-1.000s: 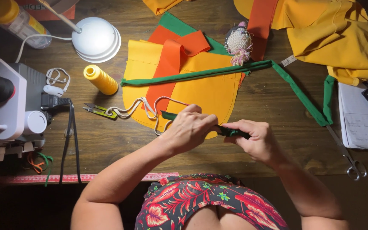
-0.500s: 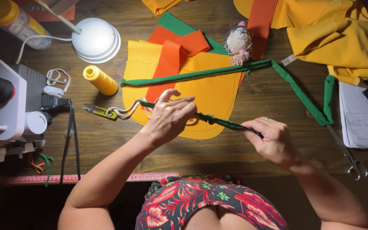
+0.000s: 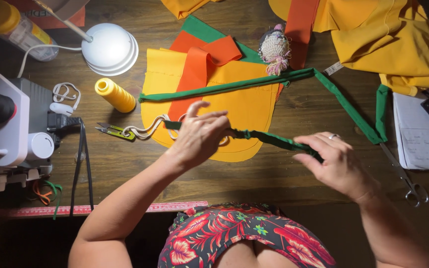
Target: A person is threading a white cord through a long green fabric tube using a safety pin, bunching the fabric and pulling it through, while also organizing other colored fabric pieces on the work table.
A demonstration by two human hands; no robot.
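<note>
Left hand: I am pinching the narrow green fabric tube (image 3: 266,137) with my left hand (image 3: 199,136), thumb and fingers closed on it while the index finger is sticking up free.
Right hand: I am gripping the other end of the tube in my right hand (image 3: 336,161), fingers curled around it, a ring showing on one finger.
Green tube: it is stretching between my two hands, slightly wrinkled, hanging just above the wooden table (image 3: 284,173) and over the lower edge of the yellow fabric piece (image 3: 247,106).
White cord: a looped white cord (image 3: 145,130) is running out of the tube's left end beside my left hand and lying on the yellow piece.
Thread snips: small snips (image 3: 111,130) are lying at the cord's far end, near the yellow thread cone (image 3: 115,95).
Long green strip: a second green strip (image 3: 254,83) is lying across the yellow piece and bending down toward the scissors (image 3: 405,178) on my right.
Orange strip: an orange strip (image 3: 194,74) is lying folded over the yellow piece.
Left side: a sewing machine (image 3: 6,124) is sitting well apart from my hands, with a white lamp (image 3: 110,49) beyond it.
</note>
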